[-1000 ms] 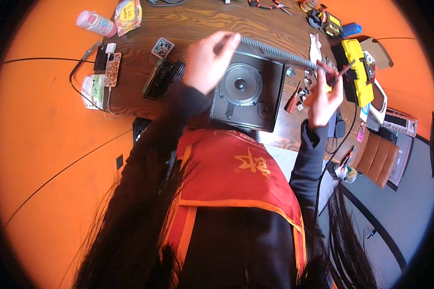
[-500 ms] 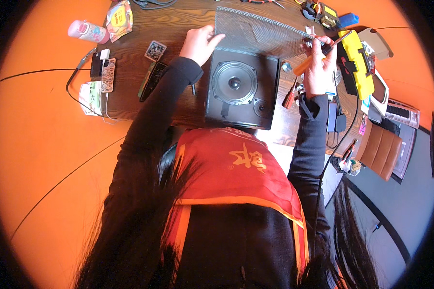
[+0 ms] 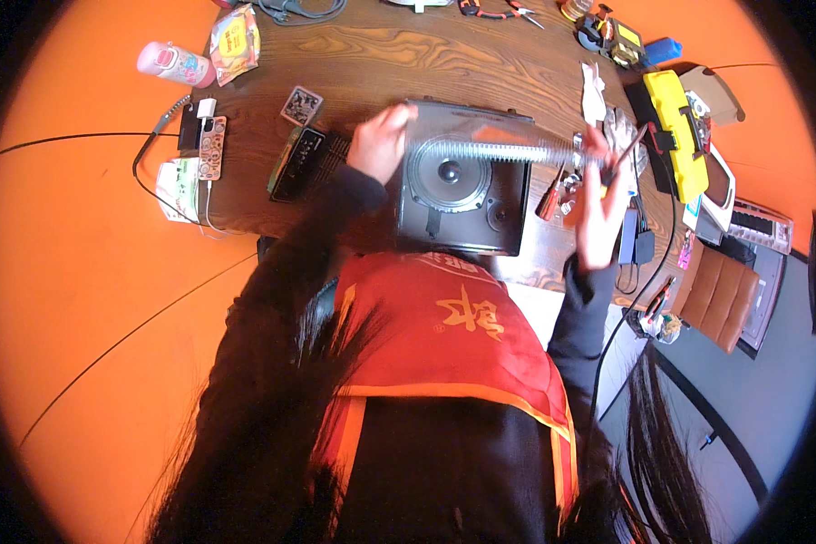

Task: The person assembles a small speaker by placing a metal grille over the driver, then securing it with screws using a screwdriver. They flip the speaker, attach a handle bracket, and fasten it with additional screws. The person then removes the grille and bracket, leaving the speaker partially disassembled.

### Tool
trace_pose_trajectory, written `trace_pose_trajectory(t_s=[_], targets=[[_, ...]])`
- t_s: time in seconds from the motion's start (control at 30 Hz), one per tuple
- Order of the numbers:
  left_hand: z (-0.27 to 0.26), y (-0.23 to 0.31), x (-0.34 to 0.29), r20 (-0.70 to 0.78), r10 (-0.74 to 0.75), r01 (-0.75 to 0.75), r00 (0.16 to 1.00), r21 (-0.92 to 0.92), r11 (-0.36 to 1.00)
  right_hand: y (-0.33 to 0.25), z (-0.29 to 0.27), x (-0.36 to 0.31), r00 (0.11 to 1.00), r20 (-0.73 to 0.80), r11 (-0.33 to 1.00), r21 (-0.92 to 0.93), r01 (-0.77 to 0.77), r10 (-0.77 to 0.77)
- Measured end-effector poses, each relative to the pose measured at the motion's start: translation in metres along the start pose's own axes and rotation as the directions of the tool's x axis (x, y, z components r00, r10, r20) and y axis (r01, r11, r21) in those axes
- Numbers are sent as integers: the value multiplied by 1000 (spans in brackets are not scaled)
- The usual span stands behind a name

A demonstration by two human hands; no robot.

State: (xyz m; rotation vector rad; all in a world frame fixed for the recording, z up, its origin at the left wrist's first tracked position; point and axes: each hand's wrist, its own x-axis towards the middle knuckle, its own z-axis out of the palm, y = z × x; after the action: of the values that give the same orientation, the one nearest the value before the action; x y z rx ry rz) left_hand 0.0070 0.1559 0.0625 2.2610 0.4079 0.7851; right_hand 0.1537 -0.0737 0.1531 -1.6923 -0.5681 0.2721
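A black speaker box (image 3: 508,238) lies face up at the table's near edge, its round cone (image 3: 450,171) facing me. Over its far half is a perforated metal grille (image 3: 503,152), seen nearly edge-on and blurred by motion. My left hand (image 3: 381,143) pinches the grille's left end. At the other end, my right hand (image 3: 603,213) grips the grille while also holding a screwdriver (image 3: 633,154), whose shaft points up and to the right. The right fingers are partly smeared.
Left of the box lie a dark circuit module (image 3: 301,163), a small square board (image 3: 302,106) and a phone (image 3: 212,145). A red-handled screwdriver (image 3: 550,198) is beside the box. Further right stands a yellow-and-black toolbox (image 3: 680,136); pliers (image 3: 503,11) lie at the far edge.
The grille has come nearer and tipped from showing its broad face to nearly edge-on above the speaker. Both hands moved toward me with it.
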Motion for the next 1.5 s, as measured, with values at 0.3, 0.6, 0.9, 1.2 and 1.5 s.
trace_pose_trajectory(t_s=[0.3, 0.6, 0.9, 1.2, 1.5], targets=[[16, -3, -55, 12, 15, -15, 1000, -37, 999, 36, -9, -133, 847, 5, 838, 142, -527, 532], [-17, -10, -73, 229, 43, -53, 972, 39, 998, 100, -3, -153, 946, -19, 944, -60, -325, 324], [29, -83, 24, 420, -342, 440, 841, -162, 883, 104, 2, -151, 930, 5, 929, -30, -368, 368], [44, -109, 17, 469, -439, 637, 766, -469, 612, 99, -1, -148, 928, 37, 927, 48, -372, 371], [45, -60, 24, 199, -104, 55, 974, 239, 969, 115, -5, -142, 927, 72, 930, -31, -366, 368]])
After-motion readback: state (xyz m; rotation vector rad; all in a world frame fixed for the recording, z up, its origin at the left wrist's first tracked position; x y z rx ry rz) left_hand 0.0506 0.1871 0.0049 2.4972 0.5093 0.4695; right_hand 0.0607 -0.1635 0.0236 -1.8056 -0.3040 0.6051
